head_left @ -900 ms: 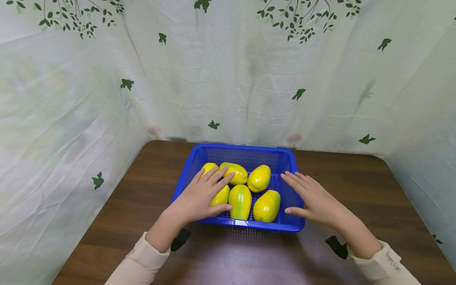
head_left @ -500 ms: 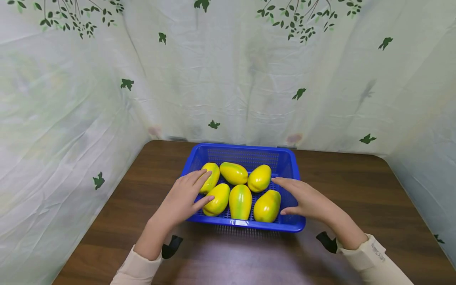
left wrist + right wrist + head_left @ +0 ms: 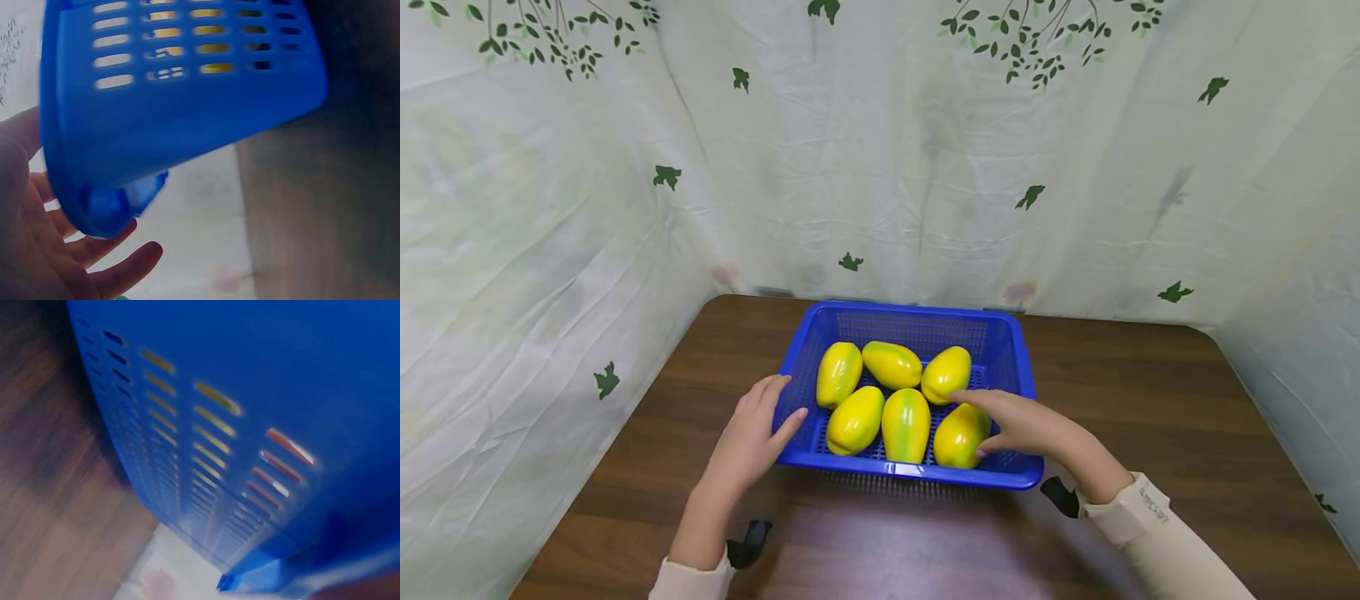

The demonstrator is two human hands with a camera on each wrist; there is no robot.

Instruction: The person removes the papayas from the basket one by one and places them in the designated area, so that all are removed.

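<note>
While both hands (image 3: 745, 437) (image 3: 1033, 425) are spread, printed cloth (image 3: 880, 167) hangs behind the table (image 3: 1120, 375) and blue basket (image 3: 917, 332).

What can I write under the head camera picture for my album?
Six yellow fruits in a blue basket, left hand at one side, right hand at the other.

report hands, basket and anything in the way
Left hand at left side of basket, contact unclear. Right hand over near-right fruit, contact unclear. Six fruits in basket. No obstruction seen.
</note>
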